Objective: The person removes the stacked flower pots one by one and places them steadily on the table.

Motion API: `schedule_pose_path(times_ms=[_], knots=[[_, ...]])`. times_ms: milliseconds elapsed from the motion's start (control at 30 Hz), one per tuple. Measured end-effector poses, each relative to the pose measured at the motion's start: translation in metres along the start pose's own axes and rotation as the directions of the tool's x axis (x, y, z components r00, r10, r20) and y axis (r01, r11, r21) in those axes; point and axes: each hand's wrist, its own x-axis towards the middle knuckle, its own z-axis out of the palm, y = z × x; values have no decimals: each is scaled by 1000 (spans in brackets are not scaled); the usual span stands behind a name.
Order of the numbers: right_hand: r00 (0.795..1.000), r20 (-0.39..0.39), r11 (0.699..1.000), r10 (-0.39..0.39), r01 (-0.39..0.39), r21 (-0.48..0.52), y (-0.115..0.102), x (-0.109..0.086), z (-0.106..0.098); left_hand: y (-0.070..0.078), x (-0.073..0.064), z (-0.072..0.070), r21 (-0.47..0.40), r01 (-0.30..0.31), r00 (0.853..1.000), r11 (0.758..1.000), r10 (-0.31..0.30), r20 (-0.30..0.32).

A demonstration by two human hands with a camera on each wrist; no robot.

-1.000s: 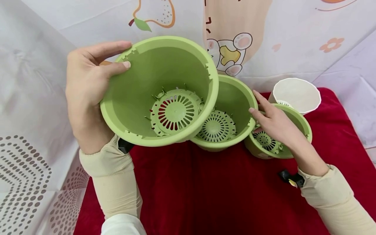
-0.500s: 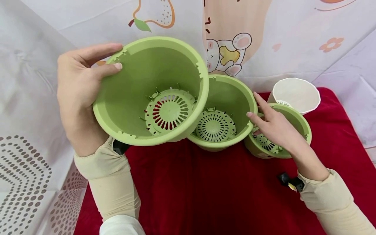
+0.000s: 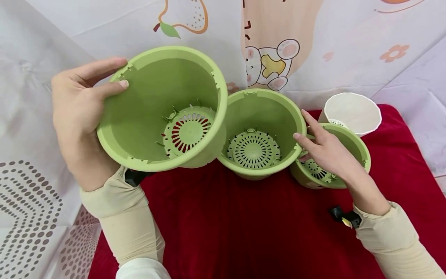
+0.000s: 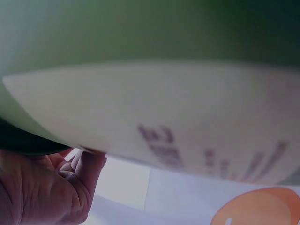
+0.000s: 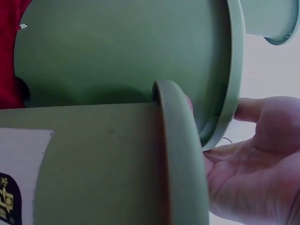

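My left hand [image 3: 81, 100] grips the rim of a big green plant pot [image 3: 156, 89], thumb inside and fingers outside. The pot is tilted toward me, its slotted base showing, and slightly overlaps the middle pot in the head view. In the left wrist view its wall carries a white label [image 4: 93, 98]. A second green plant pot [image 3: 266, 110] stands mid-table; my right hand [image 3: 327, 149] holds its right rim between thumb and fingers. Under that hand is a smaller green plant pot [image 3: 359, 147], whose labelled side fills the lower right wrist view.
A white faceted pot [image 3: 352, 110] stands behind the smallest green one, at the back right. Red cloth [image 3: 261, 224] covers the table. A printed fabric backdrop [image 3: 341, 23] rises right behind the row of pots.
My left hand has moved left with the big green plant pot, so more of the middle pot shows. The right hand and the other pots stay nearly in place.
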Motion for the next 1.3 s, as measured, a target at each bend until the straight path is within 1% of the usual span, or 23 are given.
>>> schedule_pose_path(times_ms=[100,333,500,533,600,733,767,833,967,1167,1300], knots=[[1000,1,1000,-4,4,18,1,0,1,-3,0,-5,-4,8,1000,1000,-8,-19],[1000,-13,997,-27,28,69,2,-1,2,-7,-1,-16,-36,42,995,998,-46,-93],[999,-19,994,-42,43,96,2,-1,3,-13,-3,-25,-22,-7,993,1000,4,-116],[999,-18,994,-43,44,101,2,-1,3,-14,-4,-26,-44,6,992,999,-11,-123],[999,-16,993,-41,43,111,3,-1,4,-16,-4,-29,-57,-1,991,998,-7,-136],[999,-12,991,-35,36,126,3,-1,4,-19,-3,-32,-88,31,985,996,-46,-167],[999,-11,991,-33,34,129,4,-1,4,-20,-3,-34,-72,20,985,997,-32,-171],[999,-9,991,-32,32,129,4,-1,4,-22,-3,-36,-78,35,982,996,-49,-180],[1000,-7,990,-31,31,135,4,-1,4,-26,-1,-40,-78,35,979,996,-50,-197],[1000,-3,989,-31,31,146,5,0,4,-31,0,-43,-104,52,969,993,-76,-236],[999,-1,988,-33,32,149,5,0,4,-39,1,-43,-96,74,963,993,-97,-254]])
